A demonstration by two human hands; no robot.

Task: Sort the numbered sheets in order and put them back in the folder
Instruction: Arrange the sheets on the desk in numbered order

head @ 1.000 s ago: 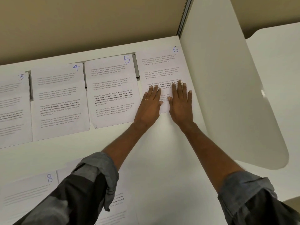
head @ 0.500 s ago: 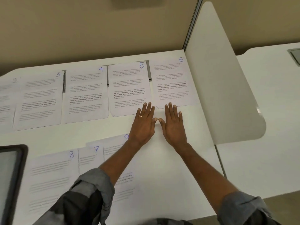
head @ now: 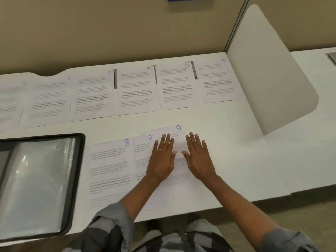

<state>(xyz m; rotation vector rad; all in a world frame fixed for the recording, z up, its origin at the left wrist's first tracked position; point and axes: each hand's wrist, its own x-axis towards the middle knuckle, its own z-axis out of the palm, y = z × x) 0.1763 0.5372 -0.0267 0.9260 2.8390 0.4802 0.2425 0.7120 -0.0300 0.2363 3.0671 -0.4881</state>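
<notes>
A back row of printed sheets lies on the white desk: sheet 2 (head: 49, 99), sheet 3 (head: 92, 97), sheet 4 (head: 136, 91), sheet 5 (head: 176, 86) and sheet 6 (head: 218, 80). Nearer to me, sheet 8 (head: 109, 170), sheet 7 (head: 141, 153) and sheet 9 (head: 179, 171) overlap. My left hand (head: 161, 160) lies flat with straight fingers over sheets 7 and 9. My right hand (head: 198, 159) lies flat on sheet 9's right edge. The open folder (head: 36, 186) with clear sleeves sits at the left.
A white divider panel (head: 269, 73) stands at the desk's right end, by sheet 6. Another sheet (head: 9, 104) lies at the far left of the back row, its number unreadable. The beige wall (head: 109, 33) backs the desk. The desk's front edge (head: 181, 213) runs just before my lap.
Both hands have drawn back from sheet 6 in the back row toward me and now lie on sheets 7 and 9. The view has tilted, bringing the folder into sight.
</notes>
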